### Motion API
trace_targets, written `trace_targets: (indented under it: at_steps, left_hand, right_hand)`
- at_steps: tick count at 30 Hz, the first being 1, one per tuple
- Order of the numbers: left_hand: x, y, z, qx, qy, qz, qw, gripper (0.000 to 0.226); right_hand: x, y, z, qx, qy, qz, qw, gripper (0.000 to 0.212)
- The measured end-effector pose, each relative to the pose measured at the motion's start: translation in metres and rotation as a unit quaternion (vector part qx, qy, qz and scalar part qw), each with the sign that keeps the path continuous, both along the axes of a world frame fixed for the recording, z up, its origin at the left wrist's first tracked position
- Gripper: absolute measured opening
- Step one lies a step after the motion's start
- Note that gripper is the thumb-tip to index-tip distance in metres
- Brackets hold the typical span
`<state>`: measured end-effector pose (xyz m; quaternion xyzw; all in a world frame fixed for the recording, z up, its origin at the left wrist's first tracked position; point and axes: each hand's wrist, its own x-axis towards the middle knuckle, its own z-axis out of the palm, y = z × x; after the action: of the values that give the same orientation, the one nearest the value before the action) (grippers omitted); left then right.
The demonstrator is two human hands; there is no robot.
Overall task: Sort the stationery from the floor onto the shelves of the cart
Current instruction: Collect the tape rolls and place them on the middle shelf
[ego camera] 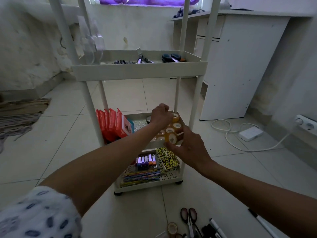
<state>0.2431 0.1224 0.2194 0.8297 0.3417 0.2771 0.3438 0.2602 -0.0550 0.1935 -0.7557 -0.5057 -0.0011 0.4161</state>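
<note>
Head view: both the left hand and right hand clasp tape rolls; light, rigid, slick, probably best pinched across rims.

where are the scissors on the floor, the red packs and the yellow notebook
scissors on the floor [188, 216], head view, on the dark handle loops
red packs [111, 124], head view, on the packs' faces
yellow notebook [167, 158], head view, on its speckled cover

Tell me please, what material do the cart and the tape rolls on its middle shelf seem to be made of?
The cart looks like matte off-white plastic: moulded trays with punched holes and round posts. The tape rolls appear to be glossy, translucent amber film wound on pale cores, probably cardboard, though the view leaves that open.
</note>
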Motion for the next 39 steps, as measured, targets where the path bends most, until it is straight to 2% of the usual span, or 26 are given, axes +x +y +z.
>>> trace_targets:
  at_steps: [2, 5, 7, 12, 18, 23, 27, 31, 35, 39]
  left_hand:
    - [-0.016, -0.002, 0.011, 0.004, 0.028, -0.040, 0.999, 0.029]
    - [-0.040, -0.009, 0.035, -0.052, 0.150, -0.141, 0.977, 0.047]
    - [-0.052, -0.012, 0.048, -0.058, 0.199, -0.182, 0.961, 0.049]
    - [-0.070, -0.004, 0.060, -0.111, 0.220, -0.225, 0.943, 0.022]
    - [-0.062, 0.003, 0.051, -0.163, 0.183, -0.182, 0.952, 0.025]
    - [-0.049, 0.012, 0.043, -0.236, 0.131, -0.087, 0.959, 0.028]
    - [-0.038, 0.015, 0.023, -0.260, 0.081, -0.023, 0.962, 0.047]
    - [-0.026, 0.002, 0.015, -0.318, 0.035, 0.001, 0.947, 0.045]
    - [-0.012, -0.004, 0.017, -0.293, 0.035, 0.021, 0.955, 0.042]
    - [-0.004, -0.004, 0.014, -0.182, 0.091, 0.040, 0.978, 0.040]
  right_hand:
    - [0.002, 0.002, 0.004, 0.010, -0.004, -0.002, 1.000, 0.057]
    - [0.000, 0.003, 0.010, 0.038, -0.026, 0.005, 0.999, 0.053]
    - [-0.001, 0.004, 0.011, 0.052, -0.040, 0.000, 0.998, 0.054]
    - [0.003, 0.006, 0.005, 0.047, -0.042, -0.023, 0.998, 0.043]
    - [0.007, 0.005, -0.001, 0.032, -0.022, -0.021, 0.999, 0.044]
    - [0.001, 0.002, -0.002, 0.033, -0.026, -0.030, 0.999, 0.045]
    - [-0.021, -0.015, -0.012, 0.078, 0.020, 0.014, 0.997, 0.023]
    - [-0.047, -0.041, -0.035, 0.019, 0.055, 0.093, 0.994, 0.008]
    - [-0.047, -0.058, -0.062, -0.031, 0.066, 0.117, 0.990, 0.004]
    - [-0.042, -0.063, -0.072, -0.058, 0.073, 0.124, 0.988, 0.004]
